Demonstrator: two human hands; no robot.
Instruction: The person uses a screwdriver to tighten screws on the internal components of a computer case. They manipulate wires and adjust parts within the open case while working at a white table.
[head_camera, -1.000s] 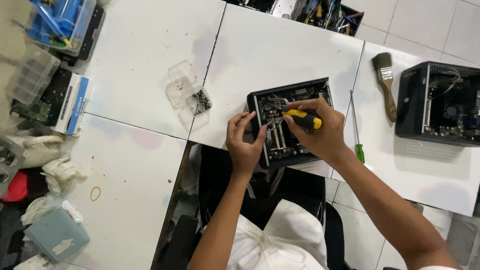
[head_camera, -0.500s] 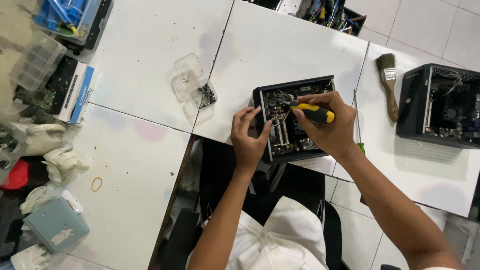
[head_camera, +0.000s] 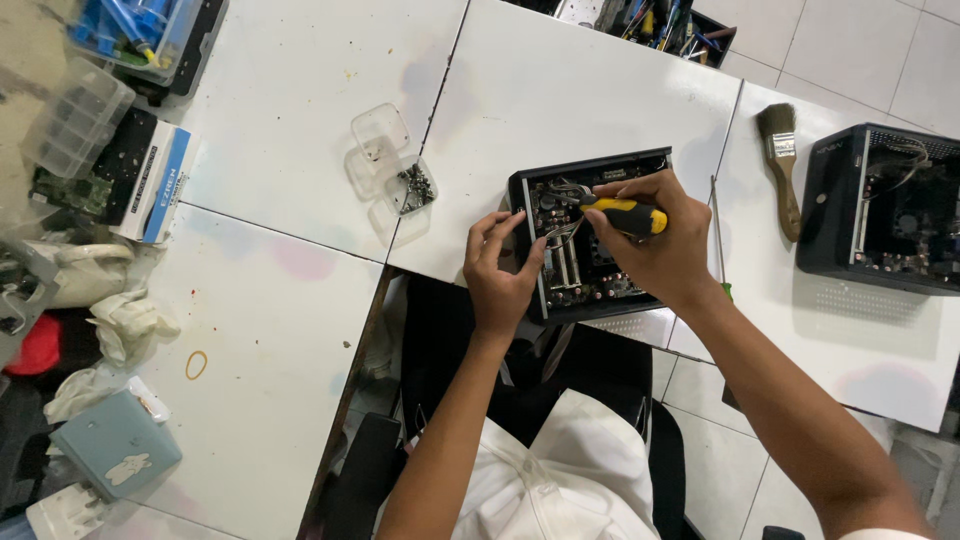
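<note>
A small black open computer case (head_camera: 560, 290) with exposed boards and cables lies at the near edge of a white table (head_camera: 560, 90). My right hand (head_camera: 655, 250) grips a yellow-and-black screwdriver (head_camera: 625, 213), its tip pointing left into the case's upper left area. My left hand (head_camera: 498, 275) rests on the case's left wall, fingers curled over the rim. A clear plastic tray (head_camera: 410, 187) holding small dark screws sits to the left of the case.
A paintbrush (head_camera: 780, 165) and a second black open case (head_camera: 880, 210) lie to the right. A green-handled screwdriver (head_camera: 718, 240) lies beside my right wrist. Boxes, cloths and plastic organizers (head_camera: 80, 120) crowd the left side. A tool bin (head_camera: 665, 25) stands at the back.
The view has shifted slightly. My right hand has tilted the screwdriver flatter and moved it a little within the case. My left hand stays on the case's left wall.
</note>
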